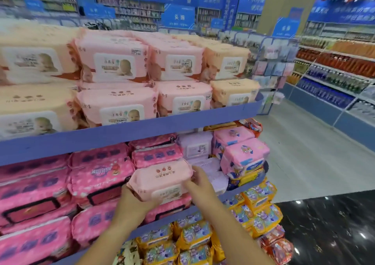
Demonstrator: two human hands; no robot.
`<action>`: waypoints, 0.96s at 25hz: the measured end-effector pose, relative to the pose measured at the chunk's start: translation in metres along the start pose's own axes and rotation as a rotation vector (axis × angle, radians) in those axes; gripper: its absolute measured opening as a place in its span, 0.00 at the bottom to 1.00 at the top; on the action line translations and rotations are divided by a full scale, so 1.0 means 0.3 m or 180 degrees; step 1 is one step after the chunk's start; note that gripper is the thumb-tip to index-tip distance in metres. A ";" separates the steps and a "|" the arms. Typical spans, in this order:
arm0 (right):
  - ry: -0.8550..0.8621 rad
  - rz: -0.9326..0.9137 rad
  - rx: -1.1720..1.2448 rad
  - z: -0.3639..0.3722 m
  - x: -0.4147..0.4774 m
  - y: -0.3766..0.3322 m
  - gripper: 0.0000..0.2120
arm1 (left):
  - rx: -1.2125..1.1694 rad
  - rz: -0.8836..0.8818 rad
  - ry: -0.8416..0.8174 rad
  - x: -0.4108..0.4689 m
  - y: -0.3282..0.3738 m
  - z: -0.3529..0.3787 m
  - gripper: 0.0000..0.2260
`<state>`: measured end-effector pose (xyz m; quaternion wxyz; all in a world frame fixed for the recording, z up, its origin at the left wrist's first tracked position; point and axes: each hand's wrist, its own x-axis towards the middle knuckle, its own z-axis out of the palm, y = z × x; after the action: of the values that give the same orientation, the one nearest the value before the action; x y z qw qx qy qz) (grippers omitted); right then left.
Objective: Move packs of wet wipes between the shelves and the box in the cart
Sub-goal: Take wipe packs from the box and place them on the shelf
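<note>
A pale pink pack of wet wipes is held in front of the middle shelf, above the darker pink packs there. My left hand grips its lower left end from beneath. My right hand holds its right end, fingers curled on the side. More pale pink packs of the same kind fill the top shelf. No cart or box is in view.
Deep pink packs stack on the middle shelf at left, lilac packs and cartoon-print pink packs at right. Orange packs fill the lowest shelf. An aisle with grey floor runs right, with another shelving unit beyond.
</note>
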<state>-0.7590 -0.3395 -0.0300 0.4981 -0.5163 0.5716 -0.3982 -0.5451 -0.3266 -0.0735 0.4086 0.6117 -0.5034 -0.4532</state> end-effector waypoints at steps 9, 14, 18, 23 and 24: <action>-0.0790 -0.0591 0.0595 -0.206 0.122 -0.095 0.30 | -0.0567 0.0637 0.0814 -0.144 0.314 0.188 0.30; -0.0892 -0.1214 0.0561 -0.348 0.092 -0.177 0.32 | -0.1046 0.0821 0.0889 -0.191 0.469 0.243 0.30; -0.0974 -0.0943 0.0675 -0.409 0.049 -0.015 0.27 | -0.1383 0.0235 0.0869 -0.238 0.334 0.319 0.42; -0.1148 -0.0199 0.0887 -0.426 0.002 0.195 0.28 | -0.1517 -0.0241 0.0881 -0.324 0.194 0.406 0.54; -0.1205 -0.0005 0.0925 -0.424 -0.017 0.220 0.27 | -0.1486 -0.0279 0.0789 -0.343 0.182 0.421 0.53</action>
<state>-0.8965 -0.3322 -0.0694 0.6652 -0.5051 0.4042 -0.3728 -0.6889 -0.2395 -0.0387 0.5772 0.5729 -0.3044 -0.4960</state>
